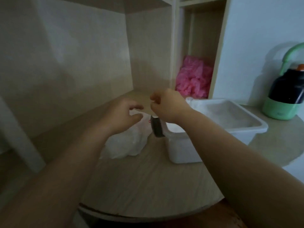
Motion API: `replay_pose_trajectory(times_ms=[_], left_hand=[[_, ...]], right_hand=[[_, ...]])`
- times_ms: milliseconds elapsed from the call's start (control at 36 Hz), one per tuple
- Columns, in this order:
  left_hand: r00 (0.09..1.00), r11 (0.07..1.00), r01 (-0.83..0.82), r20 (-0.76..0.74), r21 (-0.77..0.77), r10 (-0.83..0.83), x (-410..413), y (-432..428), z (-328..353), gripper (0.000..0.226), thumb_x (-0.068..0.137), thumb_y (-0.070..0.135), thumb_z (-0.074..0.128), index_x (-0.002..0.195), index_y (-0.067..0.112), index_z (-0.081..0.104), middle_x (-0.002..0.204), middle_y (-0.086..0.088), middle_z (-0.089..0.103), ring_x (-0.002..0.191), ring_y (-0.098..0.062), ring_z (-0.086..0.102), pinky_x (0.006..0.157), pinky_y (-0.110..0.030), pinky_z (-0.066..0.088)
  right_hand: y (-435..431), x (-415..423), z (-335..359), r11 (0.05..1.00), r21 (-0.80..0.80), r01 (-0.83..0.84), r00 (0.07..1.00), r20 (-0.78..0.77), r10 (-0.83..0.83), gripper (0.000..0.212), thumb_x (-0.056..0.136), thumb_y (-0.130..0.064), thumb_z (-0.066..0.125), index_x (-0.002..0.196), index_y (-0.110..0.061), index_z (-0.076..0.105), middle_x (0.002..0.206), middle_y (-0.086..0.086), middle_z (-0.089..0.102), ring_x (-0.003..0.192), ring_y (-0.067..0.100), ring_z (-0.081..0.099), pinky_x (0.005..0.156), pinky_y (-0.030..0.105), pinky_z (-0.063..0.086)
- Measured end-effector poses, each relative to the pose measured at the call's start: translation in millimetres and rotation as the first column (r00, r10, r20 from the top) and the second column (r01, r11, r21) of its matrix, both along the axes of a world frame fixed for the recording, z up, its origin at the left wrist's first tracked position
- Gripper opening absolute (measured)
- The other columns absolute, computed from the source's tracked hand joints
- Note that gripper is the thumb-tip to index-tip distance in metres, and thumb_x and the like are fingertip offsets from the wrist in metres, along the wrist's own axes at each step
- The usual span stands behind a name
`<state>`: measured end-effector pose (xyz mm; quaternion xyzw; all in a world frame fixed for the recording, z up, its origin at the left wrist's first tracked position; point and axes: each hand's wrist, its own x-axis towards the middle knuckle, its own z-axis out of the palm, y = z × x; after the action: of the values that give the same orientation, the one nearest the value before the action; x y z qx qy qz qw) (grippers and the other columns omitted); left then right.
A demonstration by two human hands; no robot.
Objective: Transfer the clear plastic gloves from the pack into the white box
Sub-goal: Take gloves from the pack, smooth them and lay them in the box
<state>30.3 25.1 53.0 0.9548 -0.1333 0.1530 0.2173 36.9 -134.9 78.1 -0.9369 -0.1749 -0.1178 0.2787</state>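
A pale wood-grain table (148, 178) carries a crumpled clear pack (125, 145) near the middle, a white box (181, 152) just right of it, a dark object (158, 129) between them, and a green jug (283, 102) far right.

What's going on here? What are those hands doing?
A person is moving gloves one at a time. The right hand pinches a thin clear plastic glove in the air above the crinkly clear plastic pack, which lies on the pale wooden table. The left hand curls its fingers at the glove's other edge, but blur hides whether they grip it. The white rectangular plastic box sits just to the right. This glove is not in it yet.
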Motion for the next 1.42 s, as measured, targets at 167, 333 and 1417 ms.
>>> replay_pose_trajectory(times_ms=[167, 333, 1417], left_hand=[[0.995, 0.998, -0.019, -0.094, 0.056, 0.024, 0, 33, -46, 0.053, 0.075, 0.047, 0.074, 0.121, 0.022, 0.065, 0.127, 0.004, 0.061, 0.118, -0.016, 0.053, 0.098, -0.039, 0.044], [0.993, 0.990, 0.054, 0.113, -0.131, -0.039, 8, 38, -48, 0.011, 0.086, 0.023, 0.064, 0.086, 0.020, 0.074, 0.093, 0.003, 0.071, 0.092, -0.018, 0.064, 0.083, -0.036, 0.049], [0.993, 0.695, -0.018, -0.094, -0.719, -0.072, 14, 74, -48, 0.015, 0.091, 0.018, 0.061, 0.078, 0.018, 0.068, 0.066, 0.012, 0.064, 0.058, 0.004, 0.054, 0.059, -0.012, 0.042]], right_hand=[[39, 3, -11, 0.998, -0.054, -0.039, 0.994, -0.106, 0.033, 0.046, 0.090, -0.010, 0.049, 0.135, -0.018, 0.049, 0.133, 0.006, 0.054, 0.120, 0.022, 0.051, 0.095, 0.028, 0.042], [38, 3, -14, 0.995, -0.078, -0.063, 0.979, -0.196, 0.047, 0.056, 0.086, -0.010, 0.054, 0.140, -0.019, 0.042, 0.136, 0.005, 0.051, 0.124, 0.021, 0.048, 0.099, 0.028, 0.041], [82, 20, -54, 0.925, 0.374, 0.072, 0.989, -0.148, -0.017, 0.016, 0.088, -0.028, 0.065, 0.099, -0.017, 0.068, 0.090, -0.002, 0.067, 0.086, 0.014, 0.062, 0.077, 0.029, 0.051]])
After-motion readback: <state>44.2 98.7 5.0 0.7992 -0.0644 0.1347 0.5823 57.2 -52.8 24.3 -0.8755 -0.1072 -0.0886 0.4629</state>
